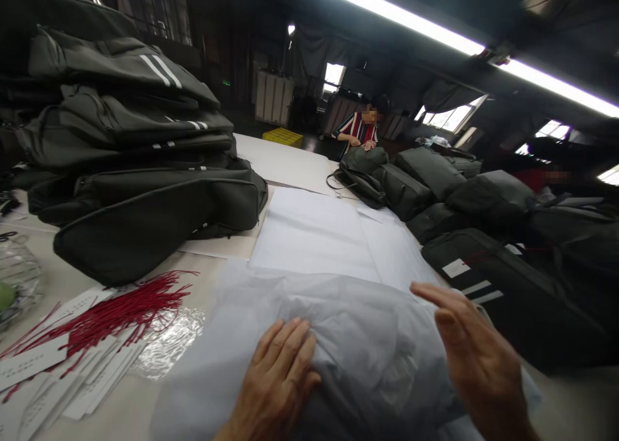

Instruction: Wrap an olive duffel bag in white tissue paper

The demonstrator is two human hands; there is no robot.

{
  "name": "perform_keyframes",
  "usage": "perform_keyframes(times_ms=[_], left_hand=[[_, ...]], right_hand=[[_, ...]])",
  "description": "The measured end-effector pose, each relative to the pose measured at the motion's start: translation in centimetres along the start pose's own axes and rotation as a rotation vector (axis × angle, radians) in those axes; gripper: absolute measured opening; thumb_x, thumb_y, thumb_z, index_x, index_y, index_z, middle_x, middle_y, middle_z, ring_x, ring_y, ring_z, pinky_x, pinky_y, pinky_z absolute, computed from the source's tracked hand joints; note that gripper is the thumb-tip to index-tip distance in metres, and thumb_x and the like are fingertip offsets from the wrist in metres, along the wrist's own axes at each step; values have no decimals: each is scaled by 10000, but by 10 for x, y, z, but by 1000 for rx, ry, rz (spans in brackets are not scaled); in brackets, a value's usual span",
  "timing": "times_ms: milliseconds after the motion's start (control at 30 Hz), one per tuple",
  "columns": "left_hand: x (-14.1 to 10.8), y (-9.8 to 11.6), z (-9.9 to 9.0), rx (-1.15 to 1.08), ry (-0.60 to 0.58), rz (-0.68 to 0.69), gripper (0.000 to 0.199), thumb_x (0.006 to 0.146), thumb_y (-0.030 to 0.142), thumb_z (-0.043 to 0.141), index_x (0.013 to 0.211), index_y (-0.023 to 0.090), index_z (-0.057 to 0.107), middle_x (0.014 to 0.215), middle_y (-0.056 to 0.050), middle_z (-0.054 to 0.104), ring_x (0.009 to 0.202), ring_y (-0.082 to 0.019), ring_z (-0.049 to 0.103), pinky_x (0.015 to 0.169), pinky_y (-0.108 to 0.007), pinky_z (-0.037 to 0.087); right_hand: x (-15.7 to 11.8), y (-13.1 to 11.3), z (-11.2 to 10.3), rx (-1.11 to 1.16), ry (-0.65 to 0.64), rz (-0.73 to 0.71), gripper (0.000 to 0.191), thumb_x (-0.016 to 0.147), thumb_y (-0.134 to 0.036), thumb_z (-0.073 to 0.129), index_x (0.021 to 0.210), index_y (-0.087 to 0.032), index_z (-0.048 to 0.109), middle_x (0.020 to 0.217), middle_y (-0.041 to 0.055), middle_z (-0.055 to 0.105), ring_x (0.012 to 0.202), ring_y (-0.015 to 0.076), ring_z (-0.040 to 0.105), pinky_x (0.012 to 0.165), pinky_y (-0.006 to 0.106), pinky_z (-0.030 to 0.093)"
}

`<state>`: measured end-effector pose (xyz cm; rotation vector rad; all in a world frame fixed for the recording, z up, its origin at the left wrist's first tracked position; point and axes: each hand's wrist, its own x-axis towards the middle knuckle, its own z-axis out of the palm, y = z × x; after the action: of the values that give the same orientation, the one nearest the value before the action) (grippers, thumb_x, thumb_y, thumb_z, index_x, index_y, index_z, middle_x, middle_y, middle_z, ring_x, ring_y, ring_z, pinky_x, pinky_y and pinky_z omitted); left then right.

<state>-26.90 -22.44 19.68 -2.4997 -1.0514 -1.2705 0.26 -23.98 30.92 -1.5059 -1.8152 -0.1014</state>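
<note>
- Near edge of table (130,418), middle: bundle (372,338) in thin, cloudy white plastic, creased, a dark shape showing through.
- Left hand (278,380): laid palm down on the bundle, fingers together, released.
- Right hand (483,363): raised at the bundle's right side, fingers extended, released; contact with the plastic cannot be told.
- Near left corner: white tags (31,360) fanned out, red cords (130,309) heaped over them; crinkled clear plastic (171,344) beside.
- Beyond bundle, mid-table: flat white sheets (314,231), overlapping.
- Left edge: tall stack of dark bags (159,199), some white-striped.
- Right edge: pile of dark bags (488,260); nearest bears a white tag.
- Toward far edge: pale flat sheets (285,160); co-worker (358,128) in striped top, both hands at a dark bag.
- Room: yellow crate (283,138) past the table; dim background, bright windows (333,77), slanting tube lights (391,15) overhead.
</note>
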Motion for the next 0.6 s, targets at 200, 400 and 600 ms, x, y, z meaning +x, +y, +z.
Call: perform_keyframes(times_ms=[200, 400, 600], left_hand=[[-3, 3, 0, 182, -122, 24, 376, 1009, 322, 415, 1326, 166, 542, 1281, -77, 627, 1194, -217, 562, 1052, -363, 400], [0, 8, 6, 327, -140, -51, 444, 1022, 451, 329, 1267, 178, 581, 1184, -92, 665, 1064, -232, 621, 929, -370, 479], [7, 12, 6, 323, -126, -142, 411, 995, 490, 372, 1200, 233, 620, 1122, -49, 690, 977, -222, 663, 845, -325, 526]], right_hand=[[-67, 28, 48, -338, -361, -310, 721, 945, -517, 485, 1530, -181, 232, 1534, 98, 360, 1425, 305, 286, 1178, 526, 224], [-48, 44, 18, -119, -315, -107, 656, 968, -508, 420, 1531, -236, 224, 1579, 70, 262, 1445, 264, 245, 1183, 520, 239], [-81, 170, -125, 13, 274, 579, 511, 852, -584, 504, 1238, -268, 614, 1325, 56, 603, 1258, 309, 514, 1118, 498, 342]])
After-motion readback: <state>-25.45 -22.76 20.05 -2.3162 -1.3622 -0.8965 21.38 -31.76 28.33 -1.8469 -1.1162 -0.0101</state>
